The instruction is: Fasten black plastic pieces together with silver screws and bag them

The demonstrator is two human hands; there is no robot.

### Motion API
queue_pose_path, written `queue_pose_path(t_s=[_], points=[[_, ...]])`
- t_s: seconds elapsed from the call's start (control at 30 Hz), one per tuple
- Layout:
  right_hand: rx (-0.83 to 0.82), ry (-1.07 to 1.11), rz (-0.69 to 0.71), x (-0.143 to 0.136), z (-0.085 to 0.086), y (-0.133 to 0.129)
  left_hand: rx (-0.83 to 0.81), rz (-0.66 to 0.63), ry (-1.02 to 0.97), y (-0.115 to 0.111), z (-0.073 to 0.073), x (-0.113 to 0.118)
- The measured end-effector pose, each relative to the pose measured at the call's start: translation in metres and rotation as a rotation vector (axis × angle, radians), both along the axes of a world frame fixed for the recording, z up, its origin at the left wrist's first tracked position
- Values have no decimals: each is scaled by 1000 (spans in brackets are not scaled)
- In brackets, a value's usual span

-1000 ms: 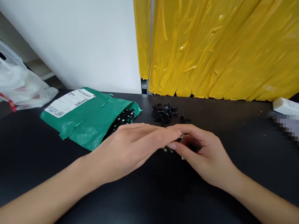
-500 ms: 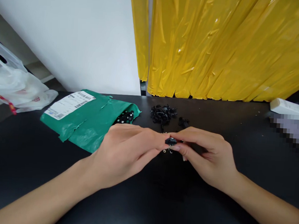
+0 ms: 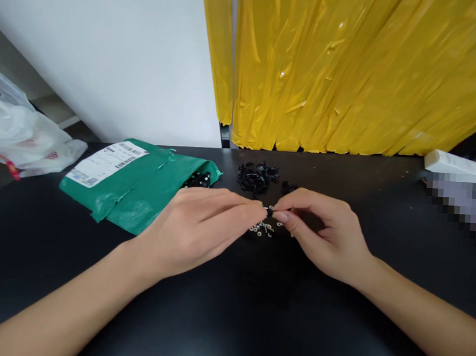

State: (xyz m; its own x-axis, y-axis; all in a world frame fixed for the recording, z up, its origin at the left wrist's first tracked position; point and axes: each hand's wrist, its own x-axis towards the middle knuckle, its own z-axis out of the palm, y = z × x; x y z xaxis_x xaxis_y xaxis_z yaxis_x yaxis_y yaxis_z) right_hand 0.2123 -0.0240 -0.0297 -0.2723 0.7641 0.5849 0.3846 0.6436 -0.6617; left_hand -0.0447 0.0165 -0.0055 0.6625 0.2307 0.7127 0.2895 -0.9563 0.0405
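Between the fingertips of both my hands sits a small black plastic piece [image 3: 270, 213], mostly covered by the fingers. My left hand [image 3: 202, 232] is closed in a pinch at its left side. From the right, my right hand [image 3: 327, 232] pinches it between thumb and index finger. Just below the fingertips, small pale rings and metal bits [image 3: 260, 230] lie scattered on the black table [image 3: 229, 317]. Beyond the hands is a heap of black plastic pieces [image 3: 257, 177], with a smaller black cluster [image 3: 288, 188] to its right, partly behind my right hand.
A torn green mailing bag [image 3: 140, 193] with a white label lies at left, black parts with pale dots [image 3: 197, 180] showing in its mouth. White plastic bags [image 3: 30, 138] stand at far left. A white box-like object [image 3: 452, 162] sits at right. Yellow plastic sheeting [image 3: 333, 71] hangs behind.
The black piece has turned and is now more hidden between my fingertips. My hands have shifted slightly up and left, uncovering more of the pale rings. The whole view has moved a little.
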Motion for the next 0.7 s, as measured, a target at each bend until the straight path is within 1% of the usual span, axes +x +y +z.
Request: queue_pose_path(t_s=[0.1, 0.2, 0.3, 0.4, 0.5, 0.6, 0.7], points=[[-32, -79, 45, 2, -2, 2, -97, 27, 28, 0, -2, -1], [11, -167, 113, 3, -4, 4, -214, 45, 65, -1, -6, -2], [63, -216, 176, 3, -2, 6, -151, -19, 47, -3, -6, -1], [115, -249, 182, 3, 1, 6, -86, -53, 43, -3, -1, 1], [128, -263, 169, 5, 2, 5, -74, -10, 113, -2, 5, 4], [76, -238, 162, 6, 1, 4, -84, 45, 209, -1, 9, 7], [31, -210, 160, 6, -1, 4, -67, 49, 244, -1, 10, 8]])
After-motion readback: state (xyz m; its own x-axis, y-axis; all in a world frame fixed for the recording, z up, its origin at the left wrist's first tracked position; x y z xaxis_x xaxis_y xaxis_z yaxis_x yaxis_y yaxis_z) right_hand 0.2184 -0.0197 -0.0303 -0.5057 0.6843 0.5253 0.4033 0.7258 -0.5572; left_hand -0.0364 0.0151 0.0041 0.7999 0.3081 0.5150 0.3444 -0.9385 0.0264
